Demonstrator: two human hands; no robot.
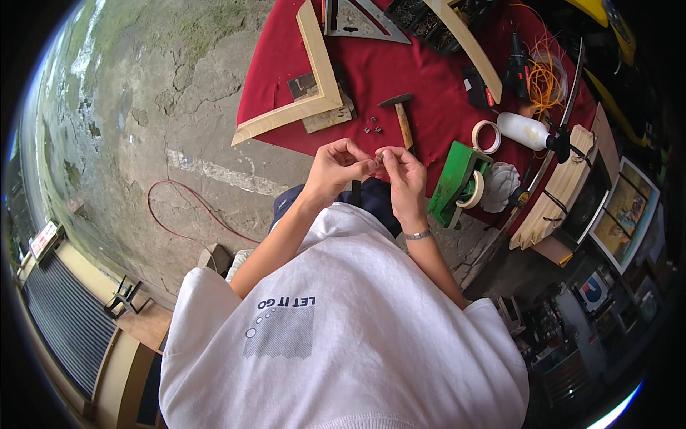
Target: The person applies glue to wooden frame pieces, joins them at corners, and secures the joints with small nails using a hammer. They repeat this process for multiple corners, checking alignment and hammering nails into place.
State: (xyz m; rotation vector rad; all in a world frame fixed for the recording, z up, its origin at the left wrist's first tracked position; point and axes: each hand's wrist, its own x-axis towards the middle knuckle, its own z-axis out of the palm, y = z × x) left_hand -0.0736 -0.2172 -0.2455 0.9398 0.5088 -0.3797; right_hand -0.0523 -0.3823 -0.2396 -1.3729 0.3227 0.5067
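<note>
My left hand (334, 171) and my right hand (407, 182) meet fingertip to fingertip in front of my shirt, at the near edge of the red cloth. Both are closed in a pinch on something tiny, mostly hidden by the fingers. Just beyond them on the cloth lie several small dark metal pieces (373, 127). A hammer (405, 127) with a wooden handle rests beside these, its handle end behind my right hand. Farther left, an L-shaped wooden frame corner (320, 79) lies across a small board (331, 119) and reaches over the cloth's edge.
On the red cloth (286, 43) are a metal square (361, 21), a curved wooden strip (475, 53), a white bottle (523, 130), orange cord (547, 82) and a tape roll (486, 137). A green tape dispenser (451, 175) stands right of my right hand. A red hose (189, 187) crosses the concrete.
</note>
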